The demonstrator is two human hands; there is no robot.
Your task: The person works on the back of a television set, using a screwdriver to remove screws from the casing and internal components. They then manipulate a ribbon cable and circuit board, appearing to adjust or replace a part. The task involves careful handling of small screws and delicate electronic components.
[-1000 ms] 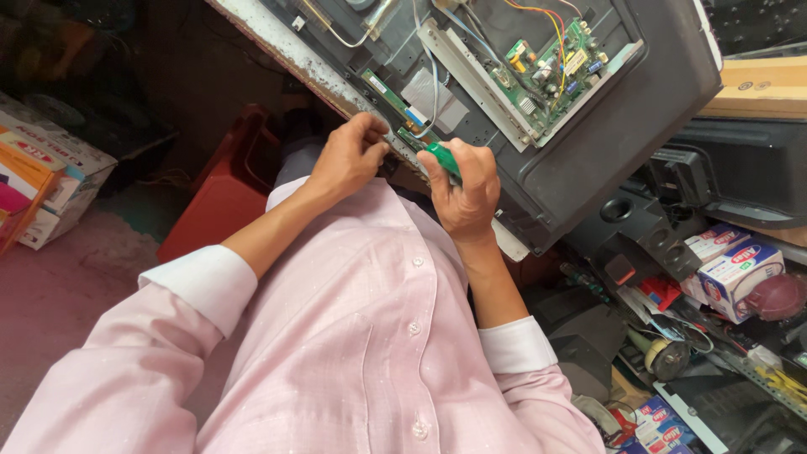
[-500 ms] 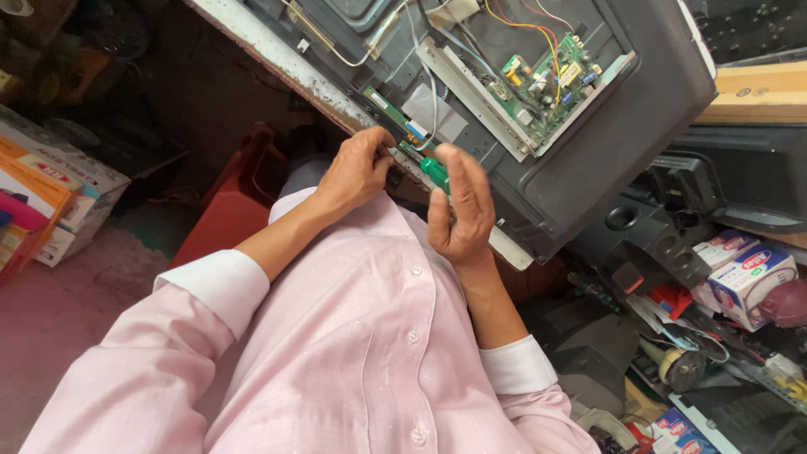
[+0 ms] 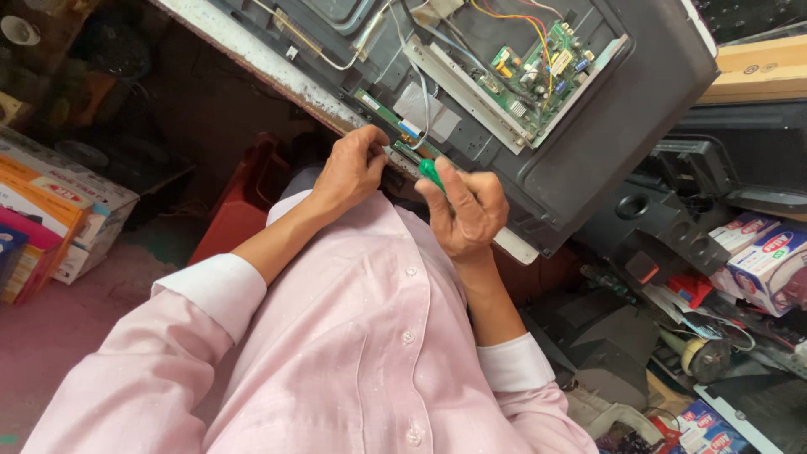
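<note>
- Left hand point(image 3: 351, 171) pinches the narrow strip board point(image 3: 388, 126) at the panel's point(image 3: 605, 143) lower edge; keep it steady.
- Right hand point(image 3: 467, 210), fingers wrapped round the green screwdriver point(image 3: 430, 172), tip toward 11 o'clock; keep it square on the screw.

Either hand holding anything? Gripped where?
Right hand grips a green-handled screwdriver by its handle. Left hand touches the narrow green circuit strip; a hold cannot be told.

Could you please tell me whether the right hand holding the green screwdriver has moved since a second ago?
Cannot tell: the right hand stays beside the narrow green circuit strip; the camera shifted.
</note>
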